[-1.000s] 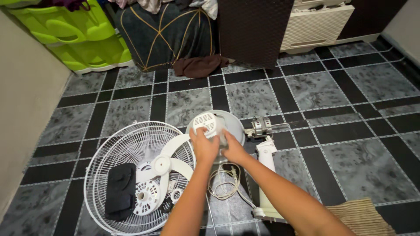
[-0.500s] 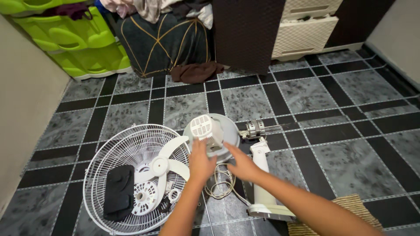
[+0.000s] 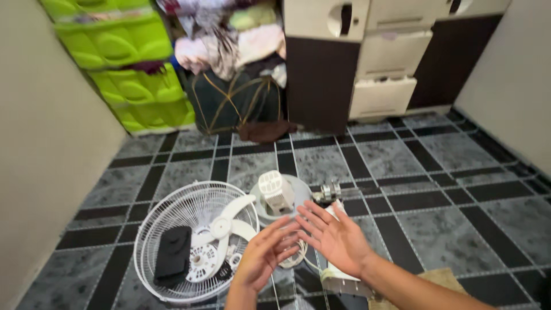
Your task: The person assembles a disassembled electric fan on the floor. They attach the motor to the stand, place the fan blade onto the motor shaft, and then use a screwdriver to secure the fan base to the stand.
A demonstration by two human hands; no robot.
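Head view shows the left hand (image 3: 265, 255) and right hand (image 3: 337, 236) spread, holding nothing, palms facing; the white vented plastic fan motor cover (image 3: 275, 193) lies just beyond them on the round white fan base (image 3: 304, 190), beside the white wire fan grille (image 3: 172, 209).

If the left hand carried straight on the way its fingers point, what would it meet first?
The left hand, open and empty, points up and right in the picture, toward the white motor housing on the round fan base. That housing looks first in line, though the hand may be raised above the floor, so depth is uncertain.

One head-worn camera looks steeply down, from near, at the tiled floor (image 3: 413, 149).
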